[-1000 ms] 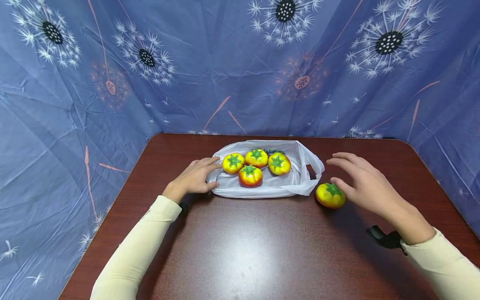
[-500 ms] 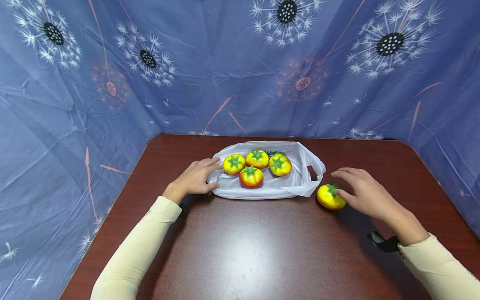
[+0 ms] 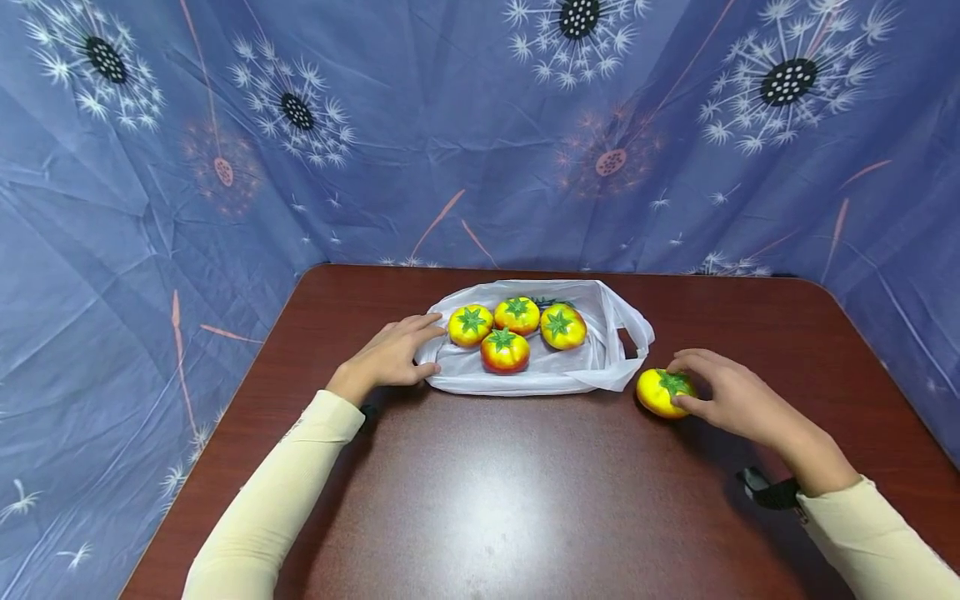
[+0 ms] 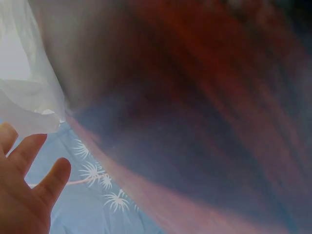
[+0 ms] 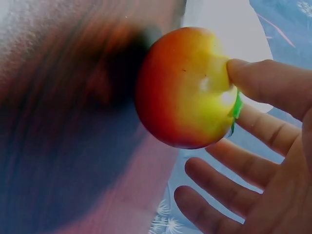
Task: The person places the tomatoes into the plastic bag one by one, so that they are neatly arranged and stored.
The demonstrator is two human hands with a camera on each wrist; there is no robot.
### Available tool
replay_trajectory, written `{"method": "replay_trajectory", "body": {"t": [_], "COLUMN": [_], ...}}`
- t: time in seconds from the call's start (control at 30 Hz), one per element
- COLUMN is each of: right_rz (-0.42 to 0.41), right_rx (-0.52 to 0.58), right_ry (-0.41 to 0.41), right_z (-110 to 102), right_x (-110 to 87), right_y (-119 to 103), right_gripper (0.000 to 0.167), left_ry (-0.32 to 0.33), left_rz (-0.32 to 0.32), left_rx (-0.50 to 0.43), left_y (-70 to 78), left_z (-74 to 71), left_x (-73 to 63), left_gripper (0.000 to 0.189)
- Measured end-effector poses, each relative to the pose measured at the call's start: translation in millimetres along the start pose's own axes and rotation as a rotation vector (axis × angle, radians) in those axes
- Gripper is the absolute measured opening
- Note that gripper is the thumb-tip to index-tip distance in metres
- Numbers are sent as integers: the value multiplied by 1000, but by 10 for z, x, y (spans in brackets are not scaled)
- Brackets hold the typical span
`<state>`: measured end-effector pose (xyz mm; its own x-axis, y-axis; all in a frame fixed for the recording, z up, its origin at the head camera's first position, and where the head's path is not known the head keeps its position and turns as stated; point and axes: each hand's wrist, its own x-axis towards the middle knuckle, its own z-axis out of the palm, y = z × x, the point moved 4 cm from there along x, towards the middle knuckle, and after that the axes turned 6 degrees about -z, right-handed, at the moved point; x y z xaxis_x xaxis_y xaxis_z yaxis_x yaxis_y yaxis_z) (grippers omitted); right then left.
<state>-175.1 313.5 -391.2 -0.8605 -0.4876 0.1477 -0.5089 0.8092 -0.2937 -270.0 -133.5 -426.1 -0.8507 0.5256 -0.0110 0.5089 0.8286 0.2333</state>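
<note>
In the head view a white plastic bag point(image 3: 487, 383) lies spread at the back of the table, with several yellow-red tomatoes point(image 3: 506, 352) on it. My left hand point(image 3: 390, 352) is at the bag's left edge, fingers extended and thumb apart; the left wrist view shows its fingertips against or just beside the plastic. Right of the bag, another tomato point(image 3: 656, 393) with a green star-shaped calyx stands on the table. My right hand point(image 3: 738, 400) holds it between thumb point(image 5: 258, 80) and fingers, reaching over from the right. The far-side finger contact is partly hidden.
The bag's loop handle point(image 3: 636, 329) sticks out towards the single tomato. A dark green item point(image 3: 551, 302) lies behind the tomatoes, mostly hidden. The brown table point(image 3: 480, 483) ends at a blue dandelion-print cloth point(image 3: 420, 167) at the back and sides.
My right hand has come down onto the single tomato, its fingers and thumb closing around the top. The left hand and the bag stay where they were.
</note>
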Motion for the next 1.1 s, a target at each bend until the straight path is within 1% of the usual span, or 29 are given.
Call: {"method": "replay_trajectory", "body": {"t": [0.1, 0.2, 0.3, 0.4, 0.5, 0.57, 0.73, 0.9, 1.1], "right_rz": [-15, -5, 17, 32, 29, 24, 22, 18, -8], "right_rx": [-3, 4, 19, 38, 42, 39, 47, 60, 34], "right_ry": [17, 2, -35, -82, -95, -86, -42, -38, -15], "right_z": [14, 31, 51, 80, 107, 122, 147, 163, 173], "right_x": [-7, -24, -42, -53, -57, -61, -71, -65, -56], "right_y": [-20, -35, -47, -55, -62, -64, -52, -41, -39], "right_gripper": [38, 38, 40, 47, 55, 58, 62, 60, 57], "left_ry": [-7, -11, -11, -14, -19, -21, -25, -27, -22], "left_rz": [-6, -9, -8, -11, -14, -15, -18, -22, -21], "left_rx": [-4, -15, -24, -23, -16, -13, -17, -15, -21], "left_y": [-6, -2, 4, 3, 0, -1, 4, 6, 8], "left_z": [-7, -22, -36, -38, -31, -26, -15, -18, -24], "left_x": [0, 4, 6, 2, -5, -7, 0, -1, 4], "left_gripper": [64, 63, 62, 62, 63, 64, 64, 64, 64]}}
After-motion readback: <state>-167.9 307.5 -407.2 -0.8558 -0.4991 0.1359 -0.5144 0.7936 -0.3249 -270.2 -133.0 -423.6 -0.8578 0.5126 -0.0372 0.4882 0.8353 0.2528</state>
